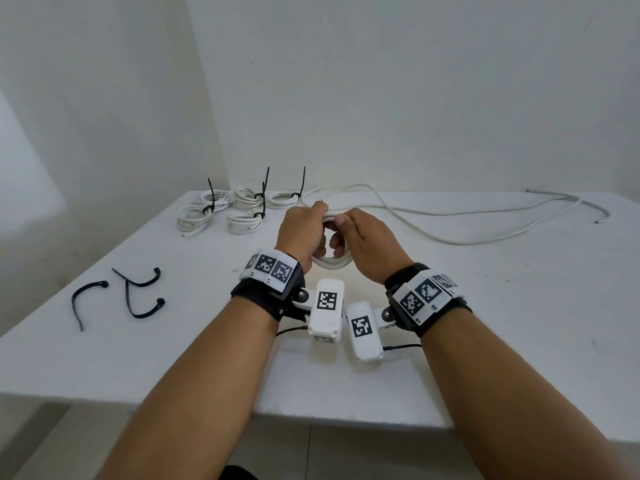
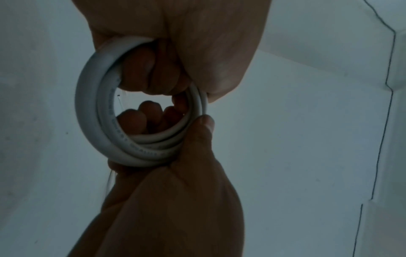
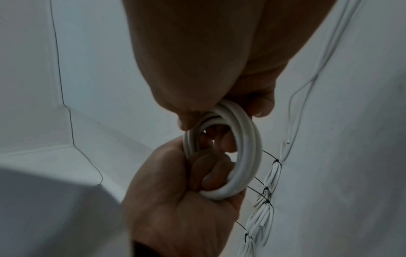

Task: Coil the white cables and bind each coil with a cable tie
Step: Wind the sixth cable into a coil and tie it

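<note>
A small coil of white cable [image 1: 332, 263] [image 2: 87, 107] [image 3: 248, 147] is held upright above the table between both hands. My left hand [image 1: 299, 230] [image 2: 175, 43] [image 3: 175, 200] grips one side, its fingers curled through the ring. My right hand [image 1: 363, 244] [image 2: 175, 191] [image 3: 197, 52] holds the other side, thumb outside and fingers inside the ring. No tie shows on this coil. Loose white cable [image 1: 465, 243] runs from behind the hands across the table to the right. Three black cable ties [image 1: 138, 282] lie at the left.
Several coils bound with black ties [image 1: 246, 199] [image 3: 274, 173] sit at the back left of the white table [image 1: 173, 358]. White walls close in behind and to the left. The table's front edge is near my forearms.
</note>
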